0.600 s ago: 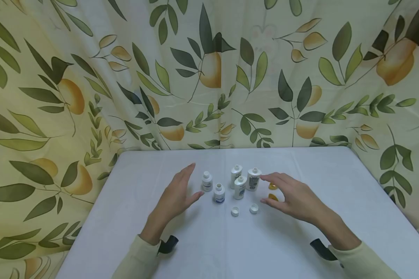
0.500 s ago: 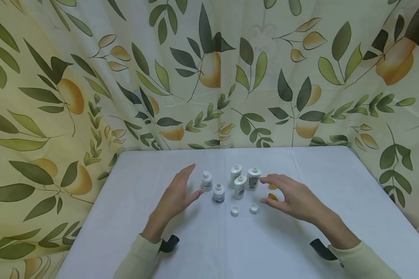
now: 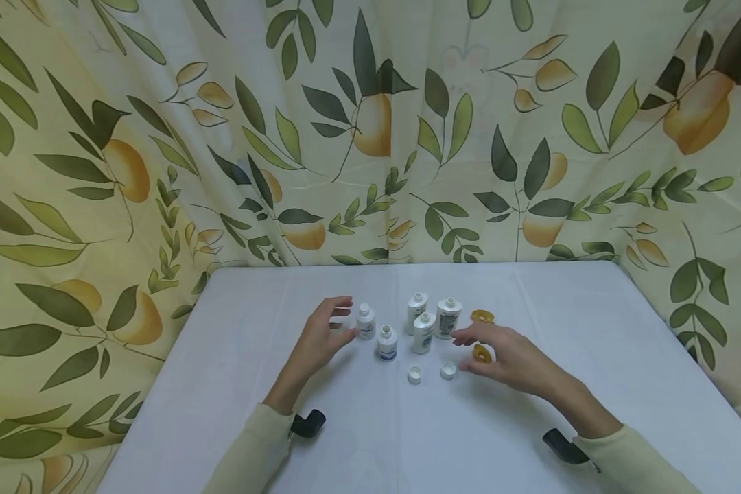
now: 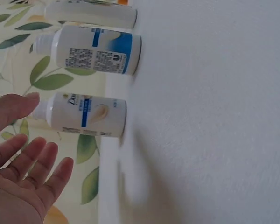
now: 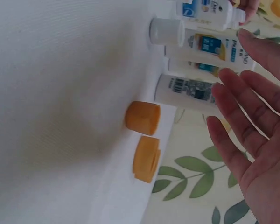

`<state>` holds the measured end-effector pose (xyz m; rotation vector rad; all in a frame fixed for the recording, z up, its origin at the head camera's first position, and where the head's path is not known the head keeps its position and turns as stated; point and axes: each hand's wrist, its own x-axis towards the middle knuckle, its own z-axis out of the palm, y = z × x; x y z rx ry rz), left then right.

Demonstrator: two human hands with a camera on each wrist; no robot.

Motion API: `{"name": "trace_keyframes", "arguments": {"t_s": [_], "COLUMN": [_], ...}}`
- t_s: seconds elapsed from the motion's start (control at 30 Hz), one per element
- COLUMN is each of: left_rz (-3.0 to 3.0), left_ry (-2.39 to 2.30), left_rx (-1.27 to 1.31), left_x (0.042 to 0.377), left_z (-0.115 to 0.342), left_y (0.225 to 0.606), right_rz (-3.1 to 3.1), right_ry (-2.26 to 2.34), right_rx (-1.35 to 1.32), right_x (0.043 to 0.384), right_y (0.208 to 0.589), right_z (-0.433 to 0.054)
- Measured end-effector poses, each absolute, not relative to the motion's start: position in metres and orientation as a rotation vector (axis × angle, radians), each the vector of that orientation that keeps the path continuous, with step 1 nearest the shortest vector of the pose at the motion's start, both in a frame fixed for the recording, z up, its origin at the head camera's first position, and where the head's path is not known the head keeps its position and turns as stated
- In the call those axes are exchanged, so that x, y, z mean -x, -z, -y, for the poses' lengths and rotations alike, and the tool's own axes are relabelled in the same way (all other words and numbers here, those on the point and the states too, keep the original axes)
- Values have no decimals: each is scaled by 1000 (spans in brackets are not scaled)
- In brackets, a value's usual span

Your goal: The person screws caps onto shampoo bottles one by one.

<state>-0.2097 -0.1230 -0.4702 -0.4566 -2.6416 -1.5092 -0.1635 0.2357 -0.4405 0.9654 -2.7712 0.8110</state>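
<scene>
My left hand (image 3: 321, 337) hovers just left of a small white bottle (image 3: 365, 322), fingers loosely bent and holding nothing. In the left wrist view the thumb of this hand (image 4: 25, 161) lies by the neck of a white bottle with a blue label (image 4: 88, 115); whether they touch I cannot tell. A second small bottle (image 3: 387, 344) stands with an uncapped neck. My right hand (image 3: 506, 353) is held over the table beside the orange caps, its fingers relaxed and apart. Nearest to its fingertips are a white bottle with dark print (image 3: 449, 318) and a white cap (image 3: 448, 370).
Two more white bottles stand upright in the middle, one behind (image 3: 416, 307) and one in front (image 3: 424, 333). Another white cap (image 3: 414, 375) lies nearer me. To the right lie two orange caps, a far one (image 3: 482, 316) and a near one (image 3: 482, 354). A patterned curtain (image 3: 463, 151) hangs behind the table (image 3: 370, 432).
My left hand's fingers have bent a little and come closer to the leftmost bottle. The right hand has dropped slightly and moved left, uncovering more of the orange caps. Bottles and caps have stayed put.
</scene>
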Motion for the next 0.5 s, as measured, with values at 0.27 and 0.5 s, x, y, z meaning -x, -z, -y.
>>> {"name": "trace_keyframes", "arguments": {"t_s": [0.27, 0.5], "left_rz": [2595, 2587], "left_ry": [1755, 1839], "left_rx": [389, 379], "left_x": [223, 228], "left_z": [118, 113], "left_y": [485, 492], "right_rz": [2846, 2945], "right_ry": [-922, -925], "right_rx": [-981, -926], "right_x": [169, 171], "right_y": [454, 459], "right_z": [-235, -231]}}
